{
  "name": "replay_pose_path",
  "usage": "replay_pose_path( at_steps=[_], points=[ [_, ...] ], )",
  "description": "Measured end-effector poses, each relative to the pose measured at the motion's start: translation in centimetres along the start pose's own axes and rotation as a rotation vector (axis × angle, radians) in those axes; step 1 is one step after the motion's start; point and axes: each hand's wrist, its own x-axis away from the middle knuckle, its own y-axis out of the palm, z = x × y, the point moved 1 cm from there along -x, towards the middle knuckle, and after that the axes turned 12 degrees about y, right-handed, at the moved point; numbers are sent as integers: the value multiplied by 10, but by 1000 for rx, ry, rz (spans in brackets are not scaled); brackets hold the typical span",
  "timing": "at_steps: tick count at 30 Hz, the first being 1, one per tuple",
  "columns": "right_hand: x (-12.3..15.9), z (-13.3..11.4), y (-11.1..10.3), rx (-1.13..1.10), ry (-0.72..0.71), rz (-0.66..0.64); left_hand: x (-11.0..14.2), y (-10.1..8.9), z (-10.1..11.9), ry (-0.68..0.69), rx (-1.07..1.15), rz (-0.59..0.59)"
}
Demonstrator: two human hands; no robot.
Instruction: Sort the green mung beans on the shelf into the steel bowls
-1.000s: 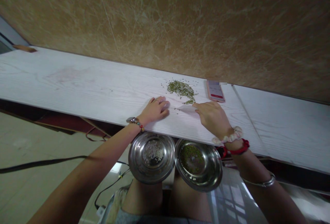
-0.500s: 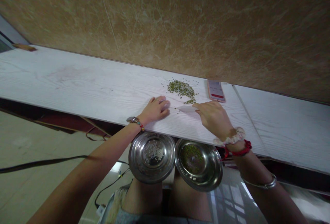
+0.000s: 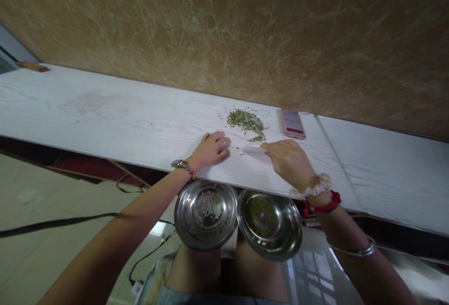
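Observation:
A heap of small green beans lies on the white wooden tabletop, with a few strays nearer me. My left hand rests knuckles up on the table, fingers curled over a small pale heap of grains. My right hand lies just right of it, fingers bent, fingertips against a pale patch of grains. Two steel bowls sit on my lap below the table edge: the left bowl holds white grains, the right bowl holds green beans.
A pink phone lies screen up beside the beans near the brown marbled wall. A wooden handle lies at the far left of the table. Dark cables run across the floor.
Almost nothing differs; my right hand has slid very slightly toward me along the table.

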Motion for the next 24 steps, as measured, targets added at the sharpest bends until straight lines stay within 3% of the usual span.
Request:
replay_pose_path(
  at_steps=[24],
  points=[
    [-2,-1,7,-21,50,80,0,0,0,-20,18,-20]
  ],
)
